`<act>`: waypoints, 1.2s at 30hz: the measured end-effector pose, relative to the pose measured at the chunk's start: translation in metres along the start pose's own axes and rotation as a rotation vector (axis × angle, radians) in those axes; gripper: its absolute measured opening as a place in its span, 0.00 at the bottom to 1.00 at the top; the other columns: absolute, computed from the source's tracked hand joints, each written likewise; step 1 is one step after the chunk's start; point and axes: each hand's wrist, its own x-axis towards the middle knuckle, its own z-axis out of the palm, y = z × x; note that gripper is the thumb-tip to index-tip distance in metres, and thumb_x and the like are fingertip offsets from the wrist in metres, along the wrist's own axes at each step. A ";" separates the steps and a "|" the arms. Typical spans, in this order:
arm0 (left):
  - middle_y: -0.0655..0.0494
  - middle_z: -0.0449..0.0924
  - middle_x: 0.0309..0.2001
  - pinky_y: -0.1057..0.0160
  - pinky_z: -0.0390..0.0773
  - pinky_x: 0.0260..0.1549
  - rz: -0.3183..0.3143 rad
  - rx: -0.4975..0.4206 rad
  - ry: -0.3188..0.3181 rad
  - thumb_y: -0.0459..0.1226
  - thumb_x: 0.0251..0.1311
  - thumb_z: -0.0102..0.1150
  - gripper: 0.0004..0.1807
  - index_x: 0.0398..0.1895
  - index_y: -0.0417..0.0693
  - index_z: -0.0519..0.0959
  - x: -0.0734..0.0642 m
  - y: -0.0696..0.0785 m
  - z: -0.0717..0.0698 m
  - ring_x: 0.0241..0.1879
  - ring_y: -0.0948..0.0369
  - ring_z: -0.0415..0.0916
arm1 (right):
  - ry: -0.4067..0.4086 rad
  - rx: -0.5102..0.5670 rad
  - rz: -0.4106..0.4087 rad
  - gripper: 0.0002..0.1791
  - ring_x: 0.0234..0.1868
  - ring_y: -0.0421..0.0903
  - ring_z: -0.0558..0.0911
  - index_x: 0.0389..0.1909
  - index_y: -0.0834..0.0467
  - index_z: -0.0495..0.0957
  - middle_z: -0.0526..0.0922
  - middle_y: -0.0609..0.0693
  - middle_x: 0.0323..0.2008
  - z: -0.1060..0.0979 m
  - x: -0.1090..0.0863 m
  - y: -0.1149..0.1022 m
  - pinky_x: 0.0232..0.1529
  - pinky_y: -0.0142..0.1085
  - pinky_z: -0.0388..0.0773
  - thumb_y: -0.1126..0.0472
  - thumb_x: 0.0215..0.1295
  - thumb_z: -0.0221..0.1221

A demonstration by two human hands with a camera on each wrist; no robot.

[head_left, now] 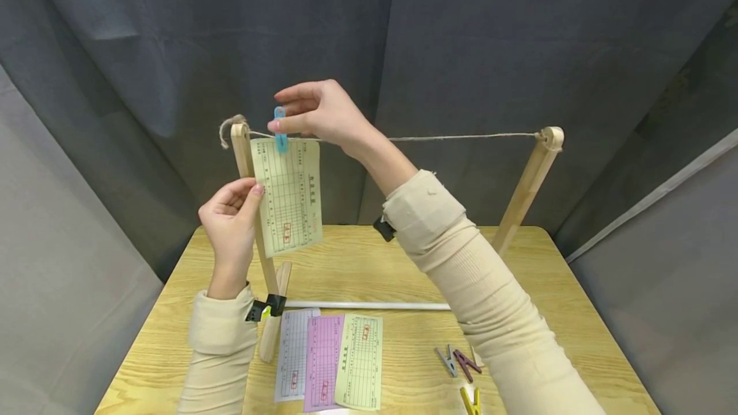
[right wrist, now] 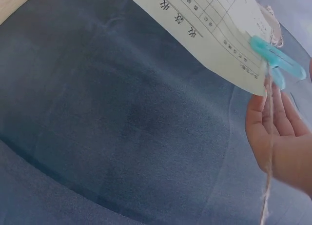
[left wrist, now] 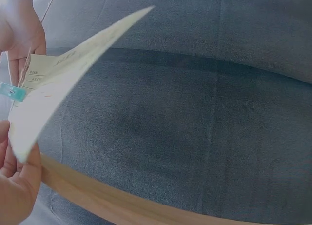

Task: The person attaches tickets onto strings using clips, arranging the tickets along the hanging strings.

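Fastening the yellow receipt [head_left: 295, 200] to the twine [head_left: 461, 138] looks like the step in hand: the left hand's grip [head_left: 229, 218] is pinched on the sheet's left edge, with the blue clothespin [head_left: 280, 142] above and to the right of it, seemingly biting receipt and twine together. The right hand's grip [head_left: 324, 111] appears apart, thumb and fingers loose about the clothespin's handles. The next move seems to call for checking that bite, then freeing the sheet gently; three more receipts [head_left: 324, 357] lie on the table [head_left: 412, 364] below the left grip.
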 end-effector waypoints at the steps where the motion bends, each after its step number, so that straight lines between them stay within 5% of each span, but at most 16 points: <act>1: 0.55 0.80 0.23 0.73 0.73 0.25 -0.001 0.001 -0.001 0.22 0.49 0.60 0.04 0.29 0.26 0.79 0.000 0.000 0.000 0.23 0.64 0.75 | 0.002 0.007 -0.010 0.29 0.43 0.41 0.79 0.54 0.61 0.73 0.80 0.53 0.44 -0.001 -0.001 0.000 0.44 0.33 0.75 0.62 0.48 0.67; 7: 0.56 0.80 0.23 0.72 0.74 0.25 -0.012 0.008 -0.002 0.22 0.49 0.60 0.06 0.29 0.23 0.77 -0.001 -0.002 -0.001 0.23 0.64 0.75 | 0.039 -0.002 -0.089 0.32 0.49 0.44 0.76 0.58 0.60 0.70 0.76 0.54 0.52 -0.008 -0.005 -0.002 0.47 0.30 0.73 0.64 0.49 0.67; 18: 0.50 0.80 0.26 0.71 0.75 0.31 -0.019 0.098 0.008 0.27 0.50 0.62 0.12 0.33 0.21 0.76 -0.005 0.001 -0.007 0.27 0.63 0.77 | 0.066 -0.086 -0.169 0.32 0.47 0.44 0.76 0.57 0.59 0.71 0.77 0.50 0.50 -0.011 -0.018 -0.003 0.46 0.31 0.71 0.63 0.48 0.68; 25: 0.50 0.80 0.28 0.72 0.76 0.32 -0.019 0.188 -0.030 0.25 0.53 0.59 0.10 0.36 0.23 0.77 -0.011 -0.001 -0.019 0.29 0.64 0.77 | 0.067 -0.125 -0.245 0.32 0.46 0.41 0.76 0.56 0.60 0.72 0.78 0.51 0.49 -0.011 -0.033 -0.002 0.46 0.30 0.71 0.64 0.46 0.69; 36: 0.59 0.77 0.32 0.75 0.74 0.32 -0.036 0.323 -0.116 0.24 0.53 0.58 0.08 0.35 0.24 0.79 -0.023 -0.009 -0.040 0.31 0.68 0.75 | 0.076 -0.085 -0.239 0.29 0.46 0.43 0.76 0.54 0.62 0.73 0.78 0.52 0.48 -0.020 -0.054 0.004 0.46 0.36 0.72 0.67 0.47 0.67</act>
